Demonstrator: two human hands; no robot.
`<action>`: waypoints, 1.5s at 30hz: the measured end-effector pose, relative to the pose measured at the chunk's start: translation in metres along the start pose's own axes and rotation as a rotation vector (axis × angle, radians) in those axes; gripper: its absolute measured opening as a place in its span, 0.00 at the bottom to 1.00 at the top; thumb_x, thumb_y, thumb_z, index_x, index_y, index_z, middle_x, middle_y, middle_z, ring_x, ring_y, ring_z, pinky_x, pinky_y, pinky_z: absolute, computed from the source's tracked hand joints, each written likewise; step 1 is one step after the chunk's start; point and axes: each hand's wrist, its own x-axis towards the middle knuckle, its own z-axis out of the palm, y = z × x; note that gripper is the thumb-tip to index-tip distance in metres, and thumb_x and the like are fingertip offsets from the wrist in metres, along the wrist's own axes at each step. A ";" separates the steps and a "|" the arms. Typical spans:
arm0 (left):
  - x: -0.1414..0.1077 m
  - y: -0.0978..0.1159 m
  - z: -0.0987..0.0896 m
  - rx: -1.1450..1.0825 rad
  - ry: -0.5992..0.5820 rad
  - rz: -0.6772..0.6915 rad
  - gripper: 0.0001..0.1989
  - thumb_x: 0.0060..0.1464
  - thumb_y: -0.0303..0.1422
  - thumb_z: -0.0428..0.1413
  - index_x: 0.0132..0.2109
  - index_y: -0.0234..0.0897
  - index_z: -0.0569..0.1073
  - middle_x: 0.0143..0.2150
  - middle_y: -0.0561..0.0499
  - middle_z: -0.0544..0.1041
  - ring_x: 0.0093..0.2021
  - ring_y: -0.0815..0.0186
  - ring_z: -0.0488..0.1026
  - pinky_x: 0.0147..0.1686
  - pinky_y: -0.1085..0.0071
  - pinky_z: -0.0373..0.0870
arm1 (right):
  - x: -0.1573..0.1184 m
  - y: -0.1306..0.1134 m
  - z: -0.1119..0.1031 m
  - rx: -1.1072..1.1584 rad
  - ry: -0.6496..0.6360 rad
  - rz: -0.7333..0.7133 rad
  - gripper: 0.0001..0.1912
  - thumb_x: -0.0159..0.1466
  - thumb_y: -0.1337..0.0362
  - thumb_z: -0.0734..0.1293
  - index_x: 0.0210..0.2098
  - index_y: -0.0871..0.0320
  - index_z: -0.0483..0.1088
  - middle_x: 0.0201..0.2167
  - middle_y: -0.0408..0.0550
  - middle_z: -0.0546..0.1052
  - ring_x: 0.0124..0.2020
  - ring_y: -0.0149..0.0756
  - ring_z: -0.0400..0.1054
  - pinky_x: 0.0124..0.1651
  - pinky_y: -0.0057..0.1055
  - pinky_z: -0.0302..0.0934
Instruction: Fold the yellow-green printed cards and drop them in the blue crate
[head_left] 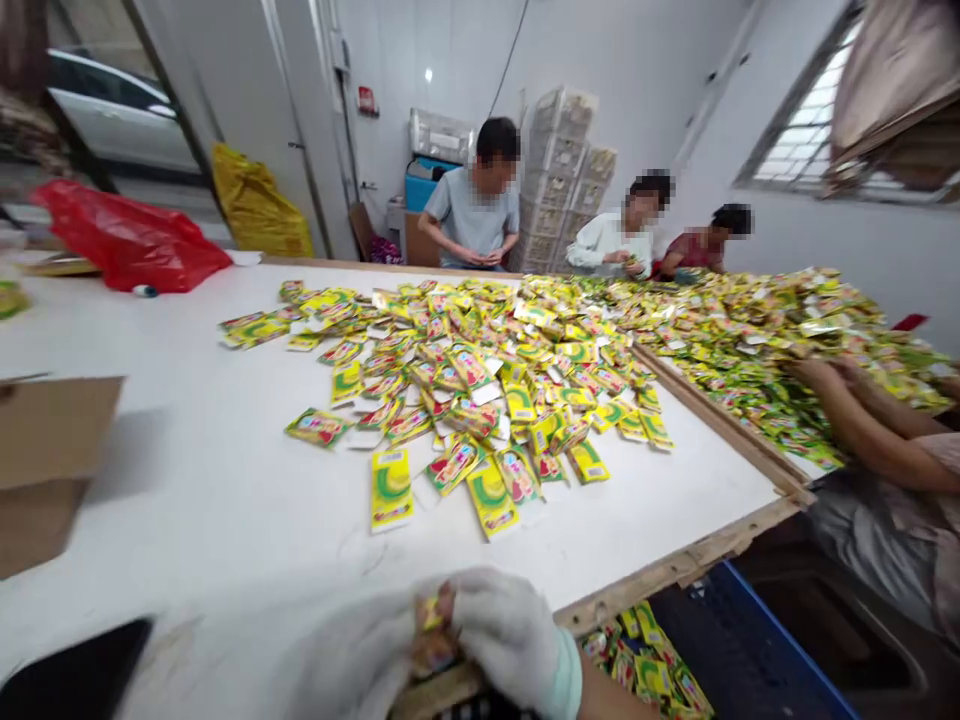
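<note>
Sachets (431, 630), a small bunch of yellow-and-red packets, sit pinched between two white-gloved hands at the near edge of the white table (187, 480). The right hand (514, 635) curls closed around the bunch from the right; the left hand (360, 650) presses against it from the left, blurred, its fingers closed on the same packets.

Just beyond the hands, further onto the table, lies a broad spread of loose yellow-green sachets (480, 400), thin at its near fringe and thicker toward the far side. To the right of the table's wooden edge, a second, denser heap of sachets (765, 340) covers a neighbouring surface, where another person's forearm (862, 430) reaches in. Below the table's near right corner, a blue crate (757, 650) holds more packets.

On the table's left side stands a cardboard box (45, 460), and a dark phone (75, 680) lies near its front corner. A red plastic bag (127, 240) rests at the far left. Three people (480, 200) sit behind the table's far edge.
</note>
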 end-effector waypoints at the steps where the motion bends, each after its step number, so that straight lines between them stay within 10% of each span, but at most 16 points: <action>1: 0.002 -0.004 -0.002 0.022 -0.009 -0.026 0.09 0.57 0.38 0.54 0.44 0.46 0.74 0.45 0.50 0.76 0.45 0.60 0.74 0.45 0.63 0.74 | 0.002 -0.002 -0.004 0.080 0.092 0.113 0.08 0.61 0.65 0.62 0.36 0.54 0.74 0.38 0.50 0.78 0.40 0.39 0.73 0.45 0.34 0.69; 5: 0.034 -0.012 -0.016 0.271 0.075 -0.073 0.16 0.57 0.34 0.50 0.51 0.36 0.69 0.49 0.43 0.74 0.51 0.56 0.72 0.53 0.57 0.68 | -0.008 0.009 -0.028 0.611 0.406 0.466 0.14 0.58 0.54 0.69 0.40 0.54 0.73 0.34 0.49 0.78 0.30 0.37 0.72 0.33 0.33 0.70; 9: 0.079 -0.011 -0.023 0.605 0.089 0.019 0.26 0.49 0.33 0.55 0.55 0.33 0.65 0.58 0.38 0.66 0.59 0.52 0.63 0.59 0.56 0.60 | -0.032 0.014 -0.056 1.215 0.476 0.325 0.27 0.64 0.40 0.51 0.33 0.49 0.72 0.14 0.38 0.65 0.07 0.23 0.46 0.10 0.21 0.49; 11: 0.093 -0.013 -0.019 0.738 -0.012 0.005 0.34 0.42 0.37 0.61 0.57 0.33 0.64 0.59 0.37 0.63 0.59 0.48 0.62 0.56 0.56 0.63 | -0.036 0.009 -0.059 1.297 0.422 0.346 0.26 0.64 0.39 0.52 0.33 0.49 0.72 0.15 0.39 0.64 0.09 0.23 0.50 0.12 0.21 0.52; 17: 0.088 -0.018 -0.022 0.901 -0.137 -0.024 0.11 0.55 0.30 0.49 0.44 0.35 0.72 0.43 0.42 0.75 0.42 0.59 0.72 0.43 0.66 0.67 | -0.010 -0.007 -0.030 0.914 0.184 0.471 0.21 0.59 0.45 0.65 0.41 0.55 0.70 0.31 0.50 0.76 0.28 0.38 0.72 0.32 0.37 0.69; 23: 0.059 0.043 -0.049 0.994 -0.098 0.102 0.09 0.58 0.33 0.48 0.34 0.38 0.72 0.32 0.47 0.74 0.31 0.62 0.70 0.32 0.68 0.63 | 0.025 -0.019 -0.017 0.087 0.154 0.081 0.11 0.61 0.65 0.66 0.44 0.55 0.68 0.54 0.54 0.70 0.57 0.44 0.62 0.61 0.43 0.56; 28: 0.054 0.054 -0.028 0.659 -0.206 -0.021 0.09 0.57 0.32 0.49 0.30 0.39 0.69 0.28 0.50 0.73 0.29 0.65 0.70 0.32 0.69 0.65 | 0.017 -0.012 0.005 0.114 0.095 0.229 0.13 0.61 0.69 0.63 0.44 0.54 0.62 0.42 0.49 0.74 0.42 0.38 0.72 0.47 0.36 0.67; 34: 0.027 0.017 -0.007 -0.091 0.111 -0.280 0.12 0.53 0.38 0.57 0.42 0.37 0.66 0.37 0.50 0.75 0.37 0.65 0.75 0.38 0.69 0.73 | -0.002 -0.004 0.012 0.311 0.108 0.424 0.16 0.61 0.69 0.63 0.48 0.54 0.62 0.40 0.47 0.75 0.36 0.35 0.73 0.40 0.31 0.69; 45: 0.014 -0.003 -0.010 -0.122 -0.080 -0.181 0.08 0.52 0.33 0.56 0.36 0.36 0.78 0.35 0.48 0.77 0.38 0.64 0.73 0.39 0.68 0.72 | 0.005 -0.009 -0.002 0.311 0.007 0.433 0.06 0.60 0.65 0.64 0.38 0.59 0.68 0.29 0.43 0.74 0.30 0.31 0.68 0.34 0.27 0.64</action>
